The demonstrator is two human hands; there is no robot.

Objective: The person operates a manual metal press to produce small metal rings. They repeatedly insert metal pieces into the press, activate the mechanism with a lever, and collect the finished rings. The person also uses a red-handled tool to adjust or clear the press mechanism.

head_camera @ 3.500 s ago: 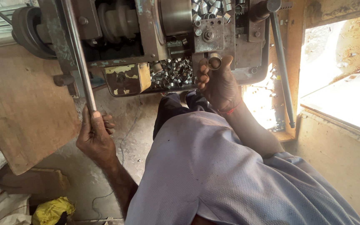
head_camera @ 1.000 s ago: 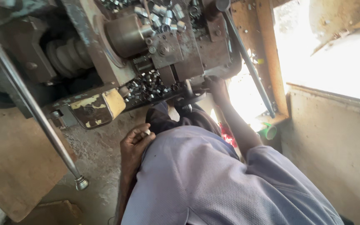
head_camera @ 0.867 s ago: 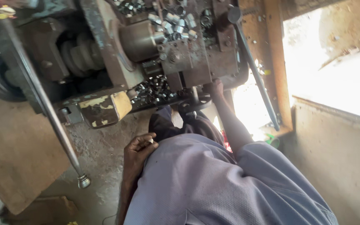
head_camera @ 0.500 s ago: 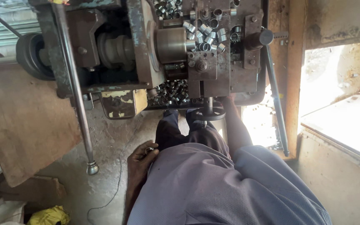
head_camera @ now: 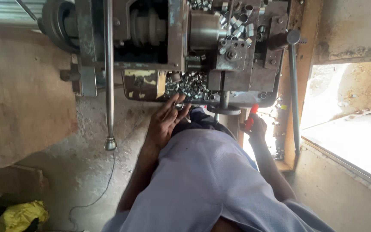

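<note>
Head view, looking steeply down past the person's pale lilac shirt [head_camera: 202,180] to a worn metal machine [head_camera: 172,47] that fills the upper centre of the frame.

Left hand [head_camera: 165,122]: seen at centre frame, open with the fingers spread, reaching up to the tray of small metal rings [head_camera: 187,85] beneath the machine body. The fingertips lie at the lower edge of the ring pile; whether a ring is pinched between them cannot be told.

Right hand [head_camera: 256,128]: seen right of centre, just below the machine's lower right corner, closed around a red handle [head_camera: 250,117]. Only the upper part of the handle shows above the fist, and what it is attached to cannot be made out.

Metal rings: short, shiny cylinders, heaped in the tray under the machine, with a second scatter [head_camera: 232,21] lying on top of the machine at upper centre right.

Surroundings: a long steel lever [head_camera: 109,73] with a knob at its lower end hangs down the left side of the machine, well apart from the left hand. A second, darker lever [head_camera: 293,90] runs down the right side, near the right hand but not touching it. A pulley [head_camera: 149,26] sits in the dark recess of the machine housing. A brown board [head_camera: 22,90] leans at the left. A yellow bag [head_camera: 20,215] lies on the concrete floor [head_camera: 86,172] at lower left, beside a thin cable. Bright daylight enters through an opening at the right.
</note>
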